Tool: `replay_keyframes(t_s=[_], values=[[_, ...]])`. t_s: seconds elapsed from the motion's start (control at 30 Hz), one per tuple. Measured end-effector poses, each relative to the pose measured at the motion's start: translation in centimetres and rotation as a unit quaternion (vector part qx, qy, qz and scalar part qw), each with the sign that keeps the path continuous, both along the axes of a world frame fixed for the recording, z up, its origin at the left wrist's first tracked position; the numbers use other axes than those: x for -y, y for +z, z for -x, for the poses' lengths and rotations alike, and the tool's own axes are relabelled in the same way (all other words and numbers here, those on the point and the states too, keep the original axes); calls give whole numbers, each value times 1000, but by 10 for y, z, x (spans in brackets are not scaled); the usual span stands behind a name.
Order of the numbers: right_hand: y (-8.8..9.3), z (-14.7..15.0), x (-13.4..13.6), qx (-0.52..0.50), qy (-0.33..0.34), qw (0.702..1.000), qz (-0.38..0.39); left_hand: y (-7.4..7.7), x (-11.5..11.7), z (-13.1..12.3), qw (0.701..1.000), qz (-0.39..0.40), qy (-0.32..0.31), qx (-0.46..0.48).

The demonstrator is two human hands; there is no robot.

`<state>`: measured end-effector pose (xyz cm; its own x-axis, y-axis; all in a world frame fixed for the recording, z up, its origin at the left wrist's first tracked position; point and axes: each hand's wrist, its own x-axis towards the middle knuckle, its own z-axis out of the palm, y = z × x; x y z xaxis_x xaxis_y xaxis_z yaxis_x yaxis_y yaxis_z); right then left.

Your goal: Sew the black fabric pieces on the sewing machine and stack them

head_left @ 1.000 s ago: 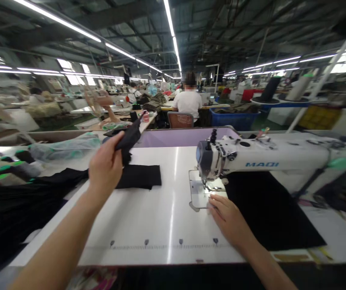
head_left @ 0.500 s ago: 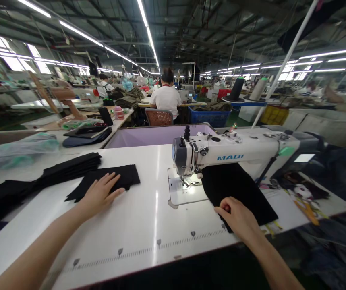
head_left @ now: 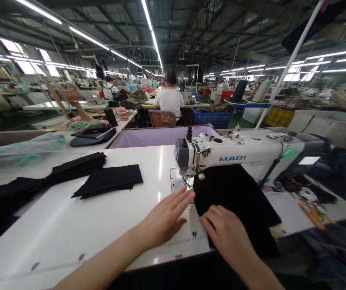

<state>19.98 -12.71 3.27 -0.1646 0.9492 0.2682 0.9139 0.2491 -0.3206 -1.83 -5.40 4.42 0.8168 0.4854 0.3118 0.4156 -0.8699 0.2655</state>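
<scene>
White sewing machine (head_left: pixel 236 155) over black fabric panel (head_left: pixel 236 201) on white table (head_left: pixel 100 225), stacked black pieces (head_left: pixel 109 181) well apart at left; left hand (head_left: pixel 166 217) flat, fingers spread, beside panel edge; right hand (head_left: pixel 224 233) open, palm pressing panel.

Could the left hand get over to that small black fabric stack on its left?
Probably yes. The left hand rests flat by the sewing machine, and only bare white table lies between it and the black fabric stack.
</scene>
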Motion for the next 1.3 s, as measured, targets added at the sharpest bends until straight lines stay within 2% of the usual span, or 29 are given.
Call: replay_keyframes(t_s=[0.1,0.17,0.23,0.3,0.37,0.43,0.53,0.6,0.7,0.77,0.87,0.97,1.1,1.3], values=[[10,34,13,-99,78,987,100,-10,10,-9,993,64,-101,-20],[17,36,18,-168,115,966,161,-12,16,-1,986,107,-114,-51],[23,23,20,-206,139,950,190,-9,22,16,983,132,-93,-83],[24,4,22,-204,178,942,200,-4,27,38,982,152,-56,-102],[20,-12,25,-173,236,932,212,3,30,60,980,178,-11,-92],[12,-19,27,-146,262,927,224,9,30,76,974,215,27,-65],[2,-13,21,-162,230,936,213,14,24,83,952,298,66,-10],[-3,-4,9,-224,190,933,208,13,15,77,922,367,110,47],[-14,9,-14,-356,49,909,209,5,0,62,855,437,254,114],[-24,16,-27,-428,-46,882,193,-2,-8,55,831,431,331,121],[-38,20,-34,-469,-81,866,154,-8,-12,51,845,387,350,117],[-43,19,-33,-417,-89,895,130,-11,-10,52,866,341,347,115],[-40,18,-33,-351,-84,926,112,-17,-9,52,877,286,372,100],[-34,20,-37,-321,-100,936,106,-22,-12,51,884,257,384,75]])
